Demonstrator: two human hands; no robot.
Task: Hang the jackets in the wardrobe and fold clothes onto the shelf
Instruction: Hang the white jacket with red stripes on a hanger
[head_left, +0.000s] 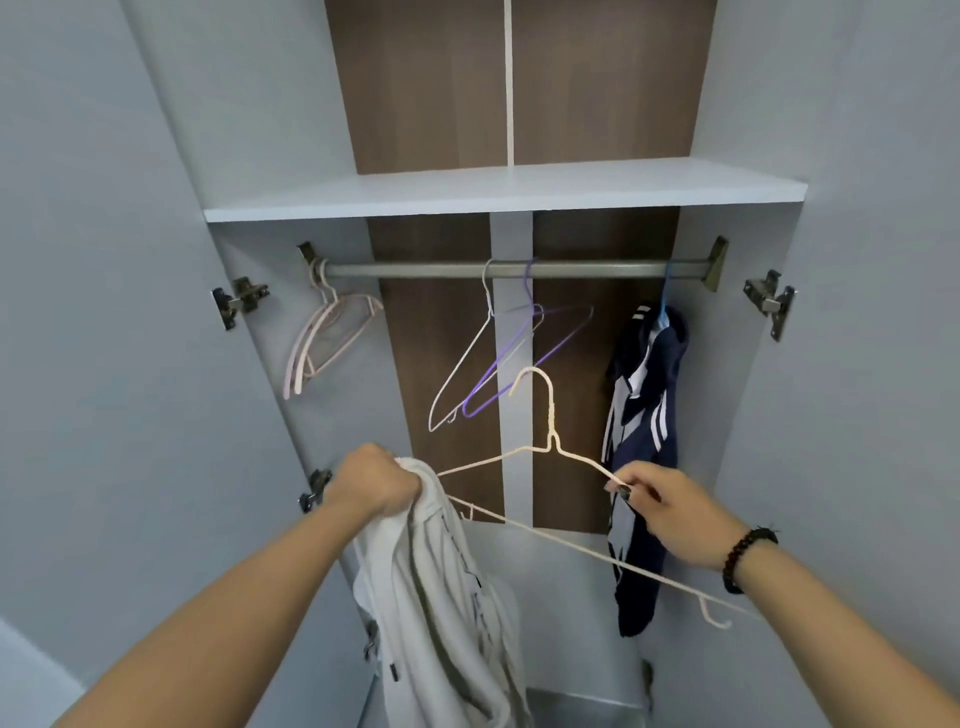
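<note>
My left hand (376, 480) grips the top of a light grey zip jacket (441, 587), which hangs down in folds in front of the open wardrobe. My right hand (670, 512) pinches the right shoulder wire of a cream wire hanger (550, 447). The hanger is held free below the rail (415, 270), its hook pointing up. Its left end disappears behind the grey jacket. A navy jacket with white stripes (644, 447) hangs from a blue hanger at the rail's right end.
A white wire hanger (462, 369) and a purple one (524, 364) hang mid-rail, and pink hangers (322, 338) hang at the left end. A white shelf (504, 195) spans above the rail. Both wardrobe doors stand open, with hinges (769, 301) on the side walls.
</note>
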